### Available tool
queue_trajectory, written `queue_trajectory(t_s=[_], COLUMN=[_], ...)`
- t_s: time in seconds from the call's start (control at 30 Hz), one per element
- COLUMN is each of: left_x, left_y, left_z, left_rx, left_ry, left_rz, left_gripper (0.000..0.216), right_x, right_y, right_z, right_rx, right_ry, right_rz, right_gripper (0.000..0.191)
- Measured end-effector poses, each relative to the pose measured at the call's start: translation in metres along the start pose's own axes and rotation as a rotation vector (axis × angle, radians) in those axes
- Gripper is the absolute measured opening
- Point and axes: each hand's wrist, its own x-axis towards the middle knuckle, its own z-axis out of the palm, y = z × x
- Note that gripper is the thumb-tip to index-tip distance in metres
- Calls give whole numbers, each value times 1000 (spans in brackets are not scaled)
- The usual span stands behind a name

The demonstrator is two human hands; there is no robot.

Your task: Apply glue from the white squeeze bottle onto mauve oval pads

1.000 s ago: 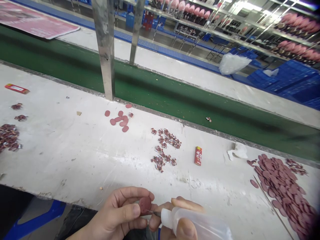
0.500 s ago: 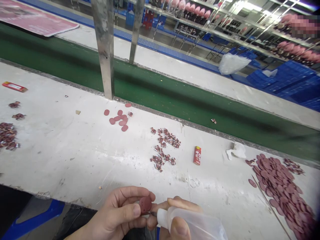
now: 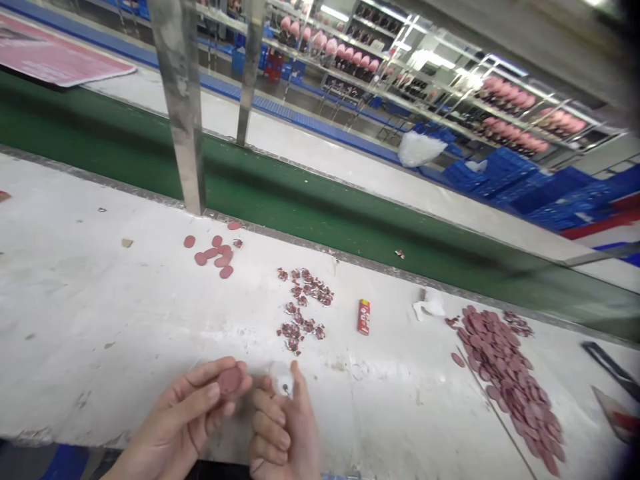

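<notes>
My left hand (image 3: pixel 190 417) pinches a small round reddish-brown disc (image 3: pixel 230 381) between thumb and fingers, just above the near edge of the white worktable (image 3: pixel 100 313). My right hand (image 3: pixel 285 427) is closed around a translucent squeeze bottle (image 3: pixel 281 379), whose nozzle end points up and away from me. The bottle's tip sits a little to the right of the disc, apart from it. Most of the bottle is hidden in my fist.
Several loose discs (image 3: pixel 215 253) lie near a metal post (image 3: pixel 183 113). A scatter of small printed pieces (image 3: pixel 303 303) and a red lighter (image 3: pixel 363 316) lie mid-table. A big heap of discs (image 3: pixel 505 367) lies right. A green conveyor belt (image 3: pixel 325 207) runs behind; shelves and blue crates stand beyond.
My right hand has turned the bottle upright, so its tip has left the disc. The view has tilted up and shifted right; both hands sit slightly further left.
</notes>
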Motion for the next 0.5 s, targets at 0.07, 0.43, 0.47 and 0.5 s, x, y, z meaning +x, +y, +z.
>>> queue_trajectory(t_s=[0.07,0.43,0.47,0.5], left_x=[3,12,12,12], left_y=[6,15,15,14], left_z=[-6,-24,-24,-24], left_rx=[-18,-20,-17,-12], left_ry=[56,145,142,140], left_rz=[16,61,58,50], left_gripper=[27,45,44,44], right_x=[5,-43,-38,-32], right_y=[4,-71,-86,-101], right_z=[-9,5,3,1], right_rx=[-79,-1020,-1135,-1250], right_ry=[-15,336,418,480], right_rz=[-6,-499,-584,-650], right_gripper=[58,42,31,23])
